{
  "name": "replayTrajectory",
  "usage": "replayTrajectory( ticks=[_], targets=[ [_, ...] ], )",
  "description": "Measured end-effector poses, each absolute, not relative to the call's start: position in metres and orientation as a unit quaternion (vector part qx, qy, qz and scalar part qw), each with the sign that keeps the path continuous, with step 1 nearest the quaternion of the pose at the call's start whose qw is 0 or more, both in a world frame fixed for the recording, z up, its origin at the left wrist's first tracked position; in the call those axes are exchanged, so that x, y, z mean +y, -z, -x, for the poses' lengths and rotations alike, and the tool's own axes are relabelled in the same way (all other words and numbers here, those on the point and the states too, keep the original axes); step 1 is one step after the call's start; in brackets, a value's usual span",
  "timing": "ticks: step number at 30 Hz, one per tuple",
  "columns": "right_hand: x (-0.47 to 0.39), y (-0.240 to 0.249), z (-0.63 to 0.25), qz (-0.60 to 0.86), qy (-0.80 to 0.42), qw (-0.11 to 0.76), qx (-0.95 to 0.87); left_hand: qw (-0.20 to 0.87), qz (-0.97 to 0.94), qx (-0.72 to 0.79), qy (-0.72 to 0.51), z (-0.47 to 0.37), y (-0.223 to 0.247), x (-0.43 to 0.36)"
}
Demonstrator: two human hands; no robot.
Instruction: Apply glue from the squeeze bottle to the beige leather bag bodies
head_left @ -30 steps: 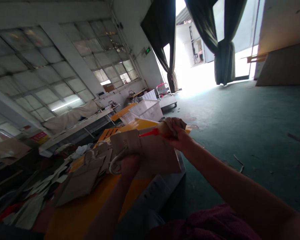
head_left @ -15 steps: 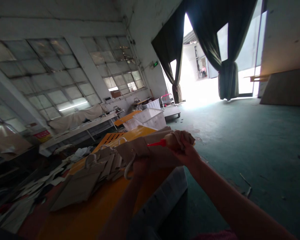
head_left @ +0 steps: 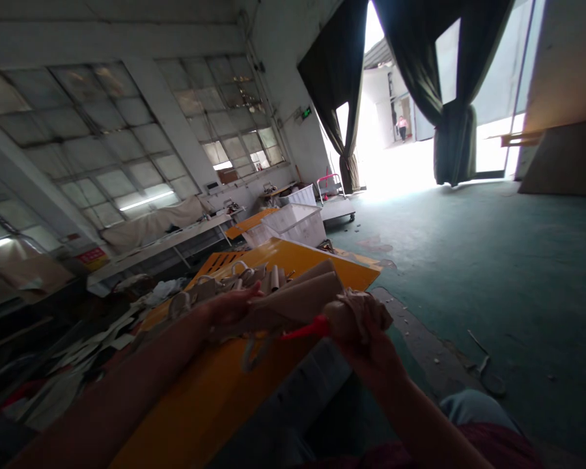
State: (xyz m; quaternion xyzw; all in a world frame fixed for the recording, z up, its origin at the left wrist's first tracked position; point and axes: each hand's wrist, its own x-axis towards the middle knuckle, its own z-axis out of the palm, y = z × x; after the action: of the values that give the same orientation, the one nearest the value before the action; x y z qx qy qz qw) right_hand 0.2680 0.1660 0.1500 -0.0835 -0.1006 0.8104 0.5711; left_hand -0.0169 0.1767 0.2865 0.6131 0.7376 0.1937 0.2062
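Beige bags with pale loop handles lie heaped (head_left: pixel 247 280) just beyond the left hand (head_left: pixel 233 307), whose fingers stretch along another bag (head_left: pixel 295 301); whether they grip it I cannot tell. This one, matt and plain, lies between the hands over the yellow table (head_left: pixel 209 397), its upper edge curling, a whitish handle (head_left: pixel 250 358) drooping below. Rightward, a tan, bulbous bottle (head_left: pixel 338 320) with a tapering red nozzle (head_left: pixel 310 328), partly wrapped in crumpled cloth (head_left: pixel 359 305), is clasped by the right hand (head_left: pixel 374 345).
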Motion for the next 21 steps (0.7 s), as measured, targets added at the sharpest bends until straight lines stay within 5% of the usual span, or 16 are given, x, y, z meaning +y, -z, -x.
replayTrajectory(
  ticks=[2, 4, 10, 21],
  targets=[
    [0.157, -0.142, -0.267, 0.089, -0.823, 0.556, -0.074, 0.418, -0.48, 0.736, -0.231, 0.013, -0.278, 0.18],
    [0.148, -0.132, -0.266, 0.096, -0.846, 0.523, -0.043, 0.514, -0.366, 0.724, -0.278, 0.011, -0.261, 0.182],
    [0.129, -0.107, -0.268, 0.135, -0.876, 0.463, 0.024, 0.49, -0.349, 0.76, -0.246, 0.02, -0.205, 0.19],
    [0.121, -0.092, -0.286, 0.127, -0.881, 0.454, 0.034, 0.529, -0.243, 0.626, -0.518, 0.011, -0.193, 0.169]
  ],
)
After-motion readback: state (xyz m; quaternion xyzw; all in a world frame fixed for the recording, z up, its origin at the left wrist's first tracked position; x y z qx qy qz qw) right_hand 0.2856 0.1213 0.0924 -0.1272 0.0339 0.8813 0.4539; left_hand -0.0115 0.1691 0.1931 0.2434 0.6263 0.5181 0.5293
